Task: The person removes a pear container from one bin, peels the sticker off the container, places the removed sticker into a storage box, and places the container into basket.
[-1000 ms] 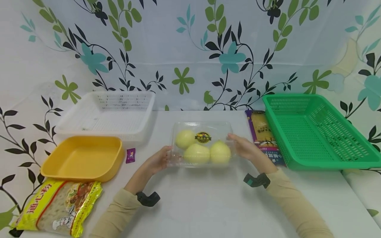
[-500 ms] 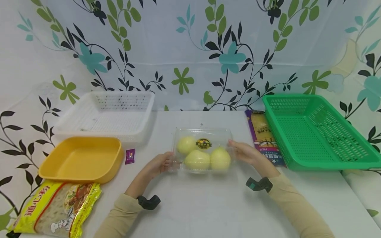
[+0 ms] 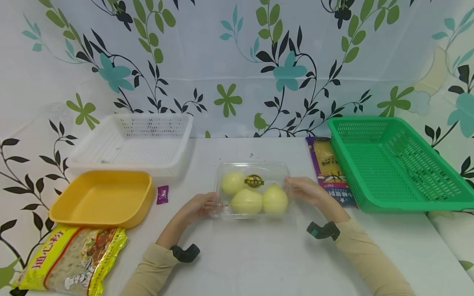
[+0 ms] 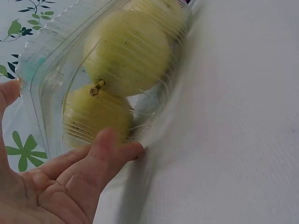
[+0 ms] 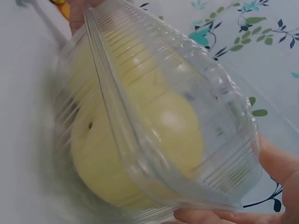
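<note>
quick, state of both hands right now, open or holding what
Left hand: holding the clear plastic box at its left end.
Right hand: holding its right end.

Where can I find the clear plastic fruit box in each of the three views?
Head: clear box just below the centre, between left hand and right hand.
Left wrist: clear box at upper left, above most of the left hand.
Right wrist: clear box fills the middle.
Shared landmark: leaf-patterned cloth, in all three.

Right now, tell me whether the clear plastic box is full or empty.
Partly full: three pale yellow fruits show through the clear plastic box, with bare space at its back right, beside the label.
</note>
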Available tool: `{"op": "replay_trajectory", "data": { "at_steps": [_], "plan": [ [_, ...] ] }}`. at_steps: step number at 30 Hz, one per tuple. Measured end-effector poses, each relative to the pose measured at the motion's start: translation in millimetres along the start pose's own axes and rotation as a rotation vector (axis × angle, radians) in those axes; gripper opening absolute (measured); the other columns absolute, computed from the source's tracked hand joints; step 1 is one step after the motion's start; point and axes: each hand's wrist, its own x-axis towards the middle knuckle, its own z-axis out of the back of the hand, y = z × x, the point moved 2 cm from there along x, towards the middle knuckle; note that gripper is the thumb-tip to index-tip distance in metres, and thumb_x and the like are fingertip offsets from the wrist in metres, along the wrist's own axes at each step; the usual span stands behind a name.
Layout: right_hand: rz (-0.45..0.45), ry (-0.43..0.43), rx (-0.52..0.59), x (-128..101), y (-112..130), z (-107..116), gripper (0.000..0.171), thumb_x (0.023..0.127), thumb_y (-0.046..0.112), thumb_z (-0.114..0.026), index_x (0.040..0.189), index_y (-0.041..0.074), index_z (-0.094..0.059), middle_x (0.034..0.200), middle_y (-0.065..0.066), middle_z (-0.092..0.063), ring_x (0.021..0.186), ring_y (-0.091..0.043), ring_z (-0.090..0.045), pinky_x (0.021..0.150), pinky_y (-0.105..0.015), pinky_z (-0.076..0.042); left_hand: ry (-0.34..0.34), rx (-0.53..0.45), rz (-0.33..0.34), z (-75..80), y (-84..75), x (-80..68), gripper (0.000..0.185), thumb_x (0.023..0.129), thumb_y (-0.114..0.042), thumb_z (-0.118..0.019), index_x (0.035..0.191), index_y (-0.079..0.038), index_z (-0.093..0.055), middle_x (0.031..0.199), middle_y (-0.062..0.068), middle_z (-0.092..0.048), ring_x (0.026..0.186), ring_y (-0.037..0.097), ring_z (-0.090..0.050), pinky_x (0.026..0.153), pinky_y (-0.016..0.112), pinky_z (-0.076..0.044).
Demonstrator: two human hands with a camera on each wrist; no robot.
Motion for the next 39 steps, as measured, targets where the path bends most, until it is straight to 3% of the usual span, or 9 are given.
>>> {"op": "replay_trajectory", "data": {
  "at_steps": [6,11,16,21,24,31,36,39],
  "plan": [
    [-0.016,-0.003,-0.050,0.3,2.1,-0.2,0.061,0.094,0.028,-0.046,0.130,-0.017,-0.026,0.134,-0.029,-0.026,0.121,-0.035,-0.030,0.099,-0.042,-0.025,-0.030,0.010,-0.062,2.8,-2.8,-3.3,0.060,0.084,-0.028,-0.058,0.119,0.018,-0.042,0.102,0.023,-0.058,0.087,0.024,-0.060,0.078,0.034,-0.046],
    [-0.025,0.008,-0.081,-0.4,3.0,-2.1,0.063,0.094,0.030,-0.045,0.130,-0.017,-0.025,0.134,-0.030,-0.026,0.124,-0.039,-0.025,0.099,-0.043,-0.024,-0.142,0.077,-0.179,1.9,-3.4,-4.8,0.042,0.085,-0.023,-0.059,0.109,0.011,-0.056,0.089,0.009,-0.062,0.077,0.015,-0.059,0.073,0.029,-0.047],
    [-0.052,0.031,-0.097,-3.4,9.4,-3.8,0.063,0.095,0.027,-0.043,0.132,-0.018,-0.019,0.136,-0.031,-0.021,0.126,-0.041,-0.020,0.098,-0.044,-0.024,-0.268,0.104,-0.278,-2.4,1.8,-2.4,0.035,0.087,-0.025,-0.058,0.101,0.007,-0.060,0.079,0.006,-0.058,0.073,0.015,-0.055,0.067,0.026,-0.046],
    [-0.085,-0.117,-0.273,-8.4,28.0,1.0,0.079,0.091,0.034,-0.049,0.140,-0.006,-0.003,0.140,-0.029,-0.016,0.125,-0.042,-0.021,0.095,-0.048,-0.027,-0.350,0.126,-0.388,-11.6,6.3,-1.0,0.039,0.094,-0.030,-0.046,0.099,0.006,-0.058,0.061,0.003,-0.048,0.055,0.013,-0.045,0.051,0.023,-0.039],
    [-0.001,-0.218,-0.367,-11.6,44.5,2.9,0.081,0.089,0.038,-0.053,0.141,-0.001,-0.005,0.140,-0.026,-0.021,0.125,-0.039,-0.024,0.095,-0.049,-0.028,-0.346,0.099,-0.425,-17.2,6.0,-0.9,0.033,0.095,-0.025,-0.044,0.099,0.006,-0.054,0.054,0.001,-0.045,0.047,0.011,-0.040,0.044,0.022,-0.033],
    [0.339,-0.337,-0.614,-16.6,74.8,-17.8,0.059,0.088,0.041,-0.053,0.127,-0.002,-0.042,0.122,-0.020,-0.047,0.113,-0.034,-0.042,0.089,-0.049,-0.035,-0.364,0.059,-0.455,-30.7,-10.8,-16.7,0.023,0.095,-0.009,-0.042,0.102,0.011,-0.049,0.049,-0.003,-0.039,0.039,0.003,-0.034,0.038,0.018,-0.030],
    [0.458,-0.346,-0.639,-11.5,81.8,-41.7,0.037,0.090,0.028,-0.055,0.111,-0.003,-0.053,0.102,-0.016,-0.058,0.094,-0.027,-0.054,0.078,-0.038,-0.045,-0.377,0.017,-0.479,-34.9,-15.0,-20.0,0.021,0.094,-0.005,-0.040,0.100,0.013,-0.048,0.048,-0.002,-0.038,0.039,0.003,-0.033,0.038,0.017,-0.027],
    [0.506,-0.338,-0.634,-5.8,80.3,-54.7,0.026,0.091,0.021,-0.054,0.102,-0.002,-0.057,0.090,-0.013,-0.061,0.079,-0.023,-0.057,0.068,-0.031,-0.048,-0.378,-0.005,-0.487,-33.9,-10.4,-13.6,0.021,0.094,-0.006,-0.040,0.100,0.013,-0.049,0.049,-0.002,-0.039,0.039,0.004,-0.034,0.038,0.018,-0.027]
  ]
}}
